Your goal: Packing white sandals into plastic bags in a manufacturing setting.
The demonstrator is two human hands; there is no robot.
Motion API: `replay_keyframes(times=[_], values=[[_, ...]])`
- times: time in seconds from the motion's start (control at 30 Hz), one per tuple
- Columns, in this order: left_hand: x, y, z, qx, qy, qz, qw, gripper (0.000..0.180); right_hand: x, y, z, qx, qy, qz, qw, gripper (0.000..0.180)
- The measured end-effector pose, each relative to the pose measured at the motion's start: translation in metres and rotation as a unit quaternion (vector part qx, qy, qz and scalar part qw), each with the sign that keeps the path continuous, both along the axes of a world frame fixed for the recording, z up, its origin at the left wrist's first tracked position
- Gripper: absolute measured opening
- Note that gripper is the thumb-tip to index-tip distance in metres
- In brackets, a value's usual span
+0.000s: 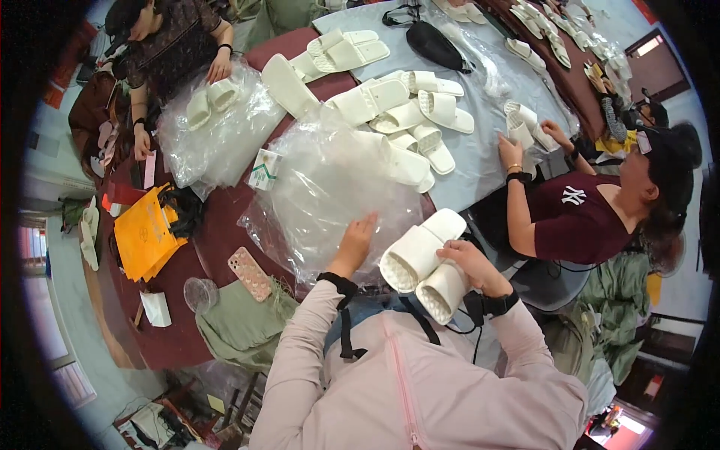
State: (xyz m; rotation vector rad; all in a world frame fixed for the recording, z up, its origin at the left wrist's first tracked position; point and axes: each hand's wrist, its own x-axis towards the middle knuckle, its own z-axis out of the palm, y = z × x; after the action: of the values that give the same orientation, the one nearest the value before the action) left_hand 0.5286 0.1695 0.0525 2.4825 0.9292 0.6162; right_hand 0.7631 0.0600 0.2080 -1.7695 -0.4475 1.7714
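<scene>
A pair of white slippers (414,259) with dimpled insoles is in my right hand (474,264), the fingers wrapped over their side, just in front of my body. My left hand (355,246) lies with its fingers stretched out on a pile of see-through plastic bags (322,187); no slipper is in it. Beyond the bags, several more white slippers (405,116) lie heaped together on the table, some overlapping. A small white and green box (264,169) rests at the left side of the bag pile.
At far left a person handles slippers (211,101) on another bag pile (217,142); at right, a co-worker holds a pair (529,124). Left on the table are a yellow bag (146,236), a phone (249,274), a plastic cup (201,295) and green cloth (244,322). A black pouch (435,45) lies far off.
</scene>
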Motion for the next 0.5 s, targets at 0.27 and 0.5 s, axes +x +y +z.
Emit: replay_keyframes(times=[0.27, 0.5], values=[[0.048, -0.035, 0.04, 0.061, 0.02, 0.1, 0.993, 0.05, 0.02, -0.016, -0.061, 0.136, -0.099, -0.175, 0.97, 0.016], [0.087, -0.052, 0.059, 0.066, 0.008, 0.105, 0.992, 0.046, 0.007, 0.0, -0.063, 0.147, 0.121, -0.276, 0.942, 0.029]])
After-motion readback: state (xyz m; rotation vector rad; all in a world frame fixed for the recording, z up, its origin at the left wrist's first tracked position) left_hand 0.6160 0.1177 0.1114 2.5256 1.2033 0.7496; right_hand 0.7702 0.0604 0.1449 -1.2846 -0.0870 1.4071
